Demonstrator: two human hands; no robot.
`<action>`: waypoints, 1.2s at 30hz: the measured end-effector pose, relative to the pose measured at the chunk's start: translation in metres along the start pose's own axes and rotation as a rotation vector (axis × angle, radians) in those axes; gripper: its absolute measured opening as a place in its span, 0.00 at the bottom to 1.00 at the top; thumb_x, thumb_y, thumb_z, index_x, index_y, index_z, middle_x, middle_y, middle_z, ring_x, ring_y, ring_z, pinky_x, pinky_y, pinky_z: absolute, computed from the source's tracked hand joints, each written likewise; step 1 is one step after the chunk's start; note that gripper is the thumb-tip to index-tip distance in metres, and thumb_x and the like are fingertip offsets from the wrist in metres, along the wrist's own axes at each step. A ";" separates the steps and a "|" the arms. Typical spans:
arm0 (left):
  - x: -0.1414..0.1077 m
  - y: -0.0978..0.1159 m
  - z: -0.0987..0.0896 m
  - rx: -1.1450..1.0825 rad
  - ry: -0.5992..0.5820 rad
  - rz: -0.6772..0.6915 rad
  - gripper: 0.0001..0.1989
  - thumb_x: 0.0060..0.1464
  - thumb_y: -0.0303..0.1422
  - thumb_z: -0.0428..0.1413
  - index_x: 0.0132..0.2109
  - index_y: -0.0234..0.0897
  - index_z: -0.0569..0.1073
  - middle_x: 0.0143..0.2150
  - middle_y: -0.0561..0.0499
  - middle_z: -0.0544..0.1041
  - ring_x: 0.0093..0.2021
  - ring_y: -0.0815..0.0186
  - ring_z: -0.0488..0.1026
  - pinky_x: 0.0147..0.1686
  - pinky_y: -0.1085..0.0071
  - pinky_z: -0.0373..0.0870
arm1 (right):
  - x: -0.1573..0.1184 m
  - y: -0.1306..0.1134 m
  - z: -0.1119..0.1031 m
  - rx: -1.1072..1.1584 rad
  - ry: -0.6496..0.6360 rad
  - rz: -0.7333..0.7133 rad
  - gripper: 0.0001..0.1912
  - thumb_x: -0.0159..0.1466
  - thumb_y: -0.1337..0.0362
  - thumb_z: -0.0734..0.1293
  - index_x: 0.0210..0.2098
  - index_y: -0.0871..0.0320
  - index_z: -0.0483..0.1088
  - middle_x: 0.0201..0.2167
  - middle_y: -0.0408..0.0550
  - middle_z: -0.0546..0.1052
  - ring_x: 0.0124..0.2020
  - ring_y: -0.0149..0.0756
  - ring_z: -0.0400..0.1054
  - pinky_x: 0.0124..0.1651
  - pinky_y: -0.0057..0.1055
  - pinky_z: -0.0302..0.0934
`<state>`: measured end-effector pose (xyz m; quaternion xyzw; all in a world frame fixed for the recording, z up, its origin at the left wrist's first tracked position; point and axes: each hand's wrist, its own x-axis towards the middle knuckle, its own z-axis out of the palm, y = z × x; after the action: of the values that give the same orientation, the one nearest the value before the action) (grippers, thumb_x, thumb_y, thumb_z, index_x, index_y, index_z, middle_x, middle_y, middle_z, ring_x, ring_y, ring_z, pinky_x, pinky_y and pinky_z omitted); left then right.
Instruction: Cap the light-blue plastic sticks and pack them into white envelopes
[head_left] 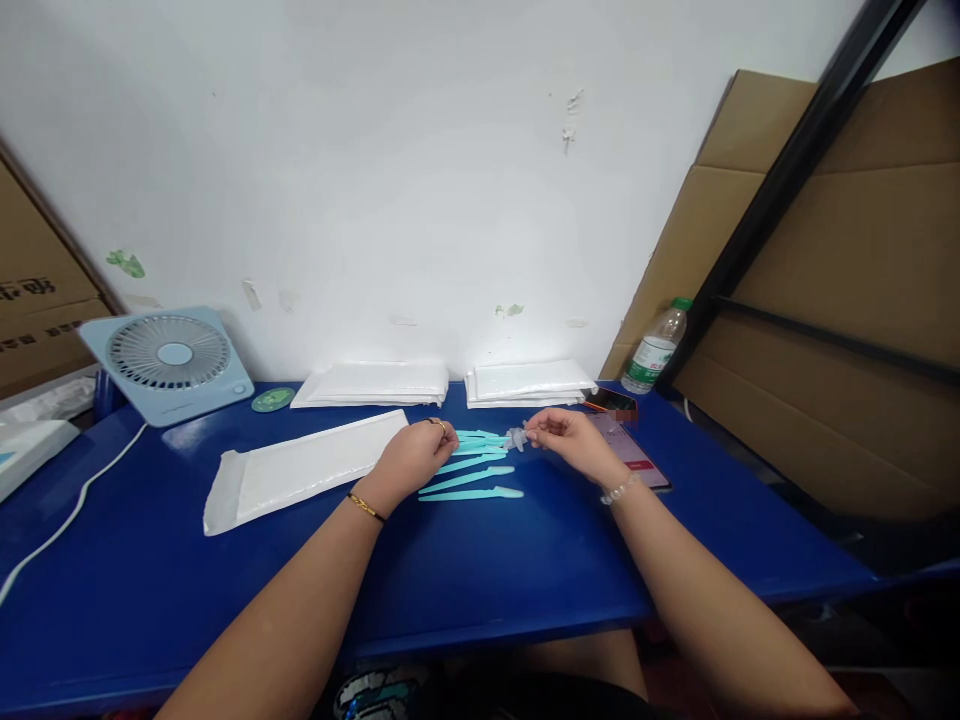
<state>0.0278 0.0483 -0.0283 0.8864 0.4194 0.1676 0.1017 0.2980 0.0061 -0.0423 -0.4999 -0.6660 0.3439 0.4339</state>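
Observation:
Several slim turquoise eyebrow razors (472, 493) lie side by side on the blue table, their angled heads pointing right. My left hand (416, 455) is closed in a pinch at the handle ends of the upper razors and appears to hold one. Opposite it, my right hand (571, 440) pinches at a small cluster of translucent plastic caps (516, 438) by the razors' heads. The fingers partly cover the caps, so their exact fit on the razors cannot be made out. A white padded mailer (307, 475) lies flat beside my left hand.
Two stacks of white mailers (375, 383) rest against the wall. At the left are a blue fan (169, 365), its white cable (82, 490) and a green disc (273, 400). A phone (637, 460) and a water bottle (654, 350) stand right, near cardboard (840, 330) and a black frame.

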 end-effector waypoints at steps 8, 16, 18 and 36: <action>-0.001 0.002 -0.003 -0.149 -0.023 -0.049 0.14 0.58 0.39 0.44 0.33 0.38 0.71 0.33 0.50 0.75 0.33 0.64 0.70 0.30 0.71 0.62 | 0.000 -0.003 0.010 0.257 0.118 0.025 0.14 0.46 0.59 0.76 0.28 0.60 0.75 0.29 0.50 0.79 0.31 0.37 0.73 0.39 0.36 0.67; -0.001 0.006 -0.004 -0.193 -0.042 -0.049 0.14 0.56 0.39 0.45 0.33 0.38 0.71 0.33 0.50 0.75 0.31 0.65 0.69 0.29 0.71 0.61 | 0.000 -0.003 0.015 0.172 0.050 0.013 0.13 0.49 0.59 0.74 0.30 0.60 0.75 0.33 0.52 0.79 0.33 0.38 0.73 0.39 0.36 0.68; -0.001 0.007 -0.003 -0.209 -0.049 -0.042 0.13 0.56 0.39 0.45 0.33 0.38 0.71 0.33 0.50 0.75 0.31 0.65 0.69 0.29 0.72 0.61 | 0.000 0.001 0.018 0.169 0.024 -0.001 0.12 0.50 0.60 0.73 0.31 0.60 0.75 0.34 0.51 0.79 0.34 0.37 0.73 0.40 0.36 0.68; -0.001 0.007 0.007 0.040 -0.104 -0.040 0.09 0.50 0.38 0.54 0.35 0.39 0.74 0.36 0.49 0.75 0.35 0.62 0.72 0.32 0.71 0.62 | 0.002 0.011 0.005 -0.569 0.086 0.042 0.10 0.53 0.57 0.69 0.27 0.58 0.72 0.30 0.47 0.72 0.30 0.34 0.66 0.33 0.30 0.60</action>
<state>0.0350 0.0429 -0.0327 0.8872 0.4345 0.1110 0.1088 0.2973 0.0109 -0.0538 -0.6293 -0.7062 0.1309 0.2969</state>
